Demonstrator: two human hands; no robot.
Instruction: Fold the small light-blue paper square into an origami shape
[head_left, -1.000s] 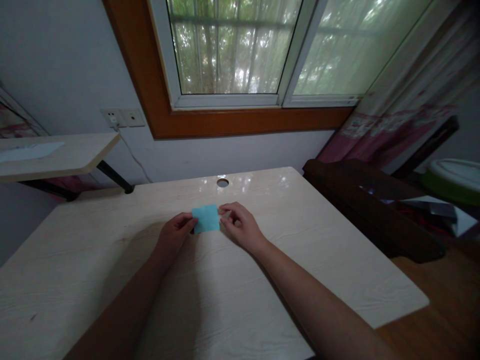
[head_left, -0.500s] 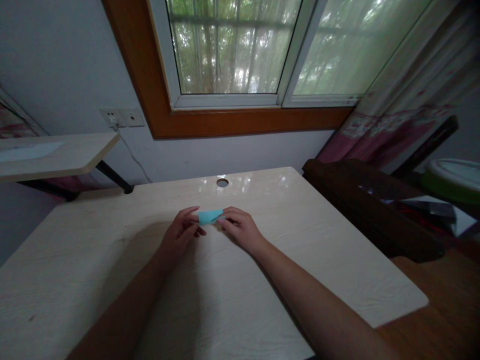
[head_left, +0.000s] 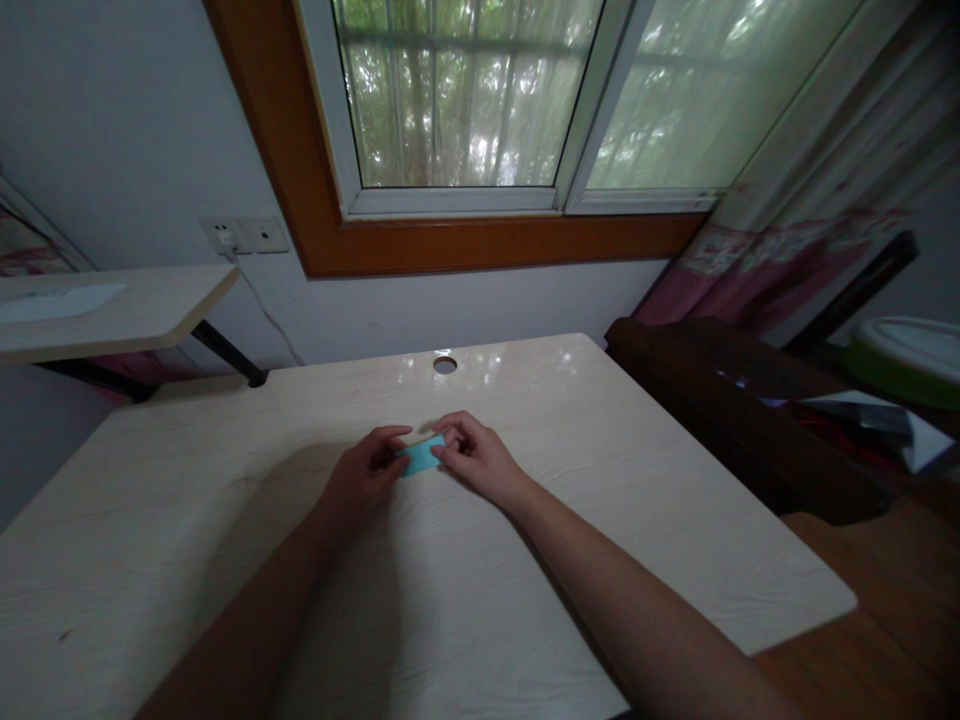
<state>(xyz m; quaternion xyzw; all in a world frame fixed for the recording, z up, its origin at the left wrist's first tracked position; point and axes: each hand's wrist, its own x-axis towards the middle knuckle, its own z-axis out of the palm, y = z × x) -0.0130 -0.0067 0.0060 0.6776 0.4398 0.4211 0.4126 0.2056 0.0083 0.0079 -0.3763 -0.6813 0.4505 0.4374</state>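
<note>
A small turquoise piece of paper is held between my two hands, just over the pale wooden desk. My left hand grips its left end, thumb toward me and fingers curled behind. At the right end, the thumb and fingers of my right hand pinch it. The paper's front face shows as a slightly slanted rectangle; whether it is folded I cannot tell. Its two ends are partly hidden by my fingers.
Near the desk's back edge is a round cable hole. A raised shelf on black legs stands at the left. Behind the desk are a wall socket and a window. Dark wooden furniture stands along the right.
The turquoise paper has come slightly toward me and tilted, its right end higher. Both thumbs have shifted onto its near side, and the fingers have curled behind it.
</note>
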